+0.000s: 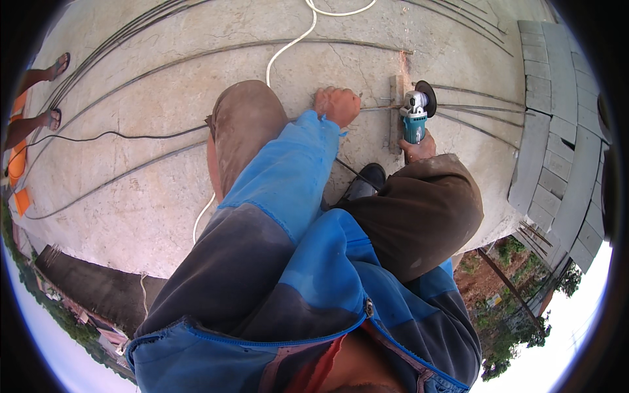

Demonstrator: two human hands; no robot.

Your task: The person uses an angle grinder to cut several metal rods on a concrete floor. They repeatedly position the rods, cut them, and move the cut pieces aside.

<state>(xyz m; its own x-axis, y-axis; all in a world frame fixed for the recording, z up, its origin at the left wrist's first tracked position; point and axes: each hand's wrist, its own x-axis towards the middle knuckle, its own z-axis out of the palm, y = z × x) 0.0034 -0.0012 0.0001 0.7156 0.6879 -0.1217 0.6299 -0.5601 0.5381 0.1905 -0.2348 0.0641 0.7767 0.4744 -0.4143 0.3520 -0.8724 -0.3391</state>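
Note:
My left hand (pixel 337 107) is closed in a fist round a thin steel rod (pixel 379 107), which comes out on both sides of it. My right hand (pixel 420 148) grips the teal body of an angle grinder (pixel 415 120), held upright with its dark disc (pixel 427 98) at the far end. The disc meets the rod area beside a narrow block (pixel 396 124) lying across under the rod. Orange sparks (pixel 403 64) fly away from it, so the grinder is running. The exact cutting point is hidden behind the grinder head.
Several more steel rods (pixel 481 105) lie on the concrete floor (pixel 164 190). A white cable (pixel 288 46) curves past my knee, and a black cord (pixel 131 136) crosses on the left. Another person's sandalled feet (pixel 55 118) stand at far left. Grey blocks (pixel 552 154) edge the right side.

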